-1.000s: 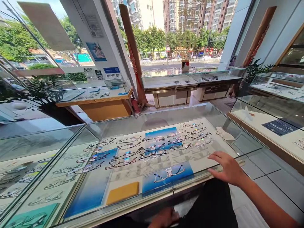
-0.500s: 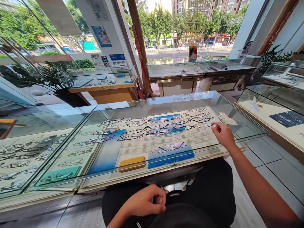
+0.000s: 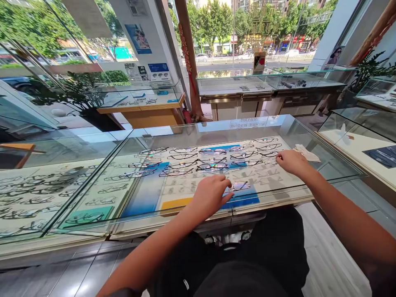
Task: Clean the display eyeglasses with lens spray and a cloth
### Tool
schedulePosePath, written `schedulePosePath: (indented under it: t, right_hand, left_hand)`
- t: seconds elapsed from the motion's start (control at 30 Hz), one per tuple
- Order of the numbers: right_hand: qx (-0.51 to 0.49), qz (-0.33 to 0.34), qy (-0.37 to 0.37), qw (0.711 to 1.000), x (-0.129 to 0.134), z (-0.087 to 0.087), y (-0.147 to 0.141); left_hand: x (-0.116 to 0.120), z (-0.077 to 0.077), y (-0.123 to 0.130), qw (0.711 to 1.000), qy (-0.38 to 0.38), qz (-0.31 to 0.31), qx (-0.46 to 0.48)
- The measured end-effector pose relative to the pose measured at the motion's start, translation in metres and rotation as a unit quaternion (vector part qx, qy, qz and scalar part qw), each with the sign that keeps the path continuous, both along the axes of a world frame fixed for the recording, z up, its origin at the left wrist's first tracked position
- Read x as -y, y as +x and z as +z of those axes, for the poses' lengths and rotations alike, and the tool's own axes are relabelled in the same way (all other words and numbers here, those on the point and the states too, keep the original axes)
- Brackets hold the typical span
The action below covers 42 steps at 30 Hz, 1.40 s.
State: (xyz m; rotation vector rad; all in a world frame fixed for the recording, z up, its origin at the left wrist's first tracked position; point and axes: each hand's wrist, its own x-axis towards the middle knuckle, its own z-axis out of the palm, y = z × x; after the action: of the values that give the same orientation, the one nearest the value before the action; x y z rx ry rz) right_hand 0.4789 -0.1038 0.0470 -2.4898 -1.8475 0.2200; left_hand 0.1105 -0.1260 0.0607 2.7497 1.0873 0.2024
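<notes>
Several pairs of eyeglasses point(image 3: 213, 166) lie in rows on the glass-topped display counter point(image 3: 188, 131). My left hand point(image 3: 212, 193) hovers over the front part of the counter, beside a separate thin-framed pair of eyeglasses point(image 3: 240, 186). Its thumb and fingers are apart, with nothing visibly held. At the right end of the nearest row, my right hand point(image 3: 291, 161) has its fingers curled in a pinch at the end of a clear-framed pair of eyeglasses point(image 3: 269, 162). The exact contact is hidden by the fingers.
A pale cloth point(image 3: 307, 153) lies beyond my right hand. A yellow case point(image 3: 176, 205) shows through the glass at the front, partly behind my left forearm. Another glass case point(image 3: 349, 132) stands to the right, and more frames fill the left case point(image 3: 34, 194).
My left hand has risen from my lap and reached forward over the counter to the front pair of eyeglasses. My right hand stays by the row's right end. The view has shifted slightly.
</notes>
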Motion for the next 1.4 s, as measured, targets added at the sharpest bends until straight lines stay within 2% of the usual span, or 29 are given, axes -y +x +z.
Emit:
schedulePosePath:
  t: [0.13, 0.33, 0.4, 0.47, 0.53, 0.6, 0.67, 0.7, 0.77, 0.8, 0.87, 0.9, 0.97, 1.07, 1.13, 1.27, 1.4]
  right_hand:
    - [0.001, 0.023, -0.047, 0.999, -0.005, 0.007, 0.007]
    - [-0.048, 0.045, -0.125, 0.990, -0.010, 0.017, 0.021]
    - [-0.075, 0.053, -0.158, 0.983, -0.009, 0.031, 0.031]
    - [-0.108, 0.059, -0.195, 0.973, -0.009, 0.058, 0.044]
    - [-0.157, 0.066, -0.236, 0.957, -0.010, 0.098, 0.054]
    - [-0.167, 0.099, -0.218, 0.956, -0.011, 0.145, 0.054]
    - [-0.149, 0.162, -0.113, 0.969, -0.011, 0.187, 0.035]
    - [-0.138, 0.201, -0.044, 0.969, -0.010, 0.202, 0.018]
    - [-0.119, 0.254, 0.104, 0.954, -0.008, 0.218, -0.026]
    - [-0.123, 0.290, 0.181, 0.932, -0.008, 0.220, -0.050]
    - [-0.151, 0.373, 0.276, 0.873, -0.008, 0.212, -0.093]
    - [-0.159, 0.388, 0.314, 0.852, -0.010, 0.205, -0.111]
    - [-0.166, 0.386, 0.365, 0.831, -0.015, 0.191, -0.134]
    - [-0.179, 0.357, 0.403, 0.824, -0.026, 0.173, -0.145]
    - [-0.172, 0.347, 0.411, 0.826, -0.031, 0.166, -0.143]
    - [-0.166, 0.351, 0.400, 0.830, -0.039, 0.162, -0.139]
    - [-0.203, 0.366, 0.346, 0.840, -0.043, 0.165, -0.139]
  left_hand:
    - [-0.024, -0.011, 0.015, 0.999, 0.018, -0.004, -0.032]
    - [-0.051, -0.021, 0.028, 0.999, 0.037, 0.001, -0.032]
    - [-0.055, -0.023, 0.031, 0.999, 0.037, 0.005, -0.033]
    - [-0.057, -0.015, 0.032, 0.999, 0.037, 0.004, -0.028]
    - [-0.058, 0.009, 0.028, 0.999, 0.034, -0.006, -0.012]
    - [-0.061, 0.050, 0.022, 0.999, 0.025, -0.030, 0.001]
    - [-0.066, 0.100, 0.016, 0.998, 0.024, -0.055, 0.009]
    - [-0.069, 0.123, 0.013, 0.996, 0.018, -0.079, 0.021]
    - [-0.074, 0.160, 0.010, 0.992, -0.005, -0.102, 0.069]
    - [-0.076, 0.170, 0.009, 0.990, -0.010, -0.089, 0.113]
    - [-0.081, 0.177, 0.011, 0.974, -0.007, -0.044, 0.223]
    - [-0.084, 0.175, 0.012, 0.961, -0.004, -0.024, 0.276]
    - [-0.093, 0.165, 0.015, 0.930, -0.016, -0.010, 0.366]
    - [-0.112, 0.153, 0.016, 0.887, -0.097, -0.035, 0.451]
    - [-0.122, 0.148, 0.017, 0.868, -0.151, -0.048, 0.471]
    - [-0.135, 0.143, 0.022, 0.848, -0.186, -0.048, 0.493]
    - [-0.144, 0.138, 0.024, 0.834, -0.200, -0.015, 0.514]
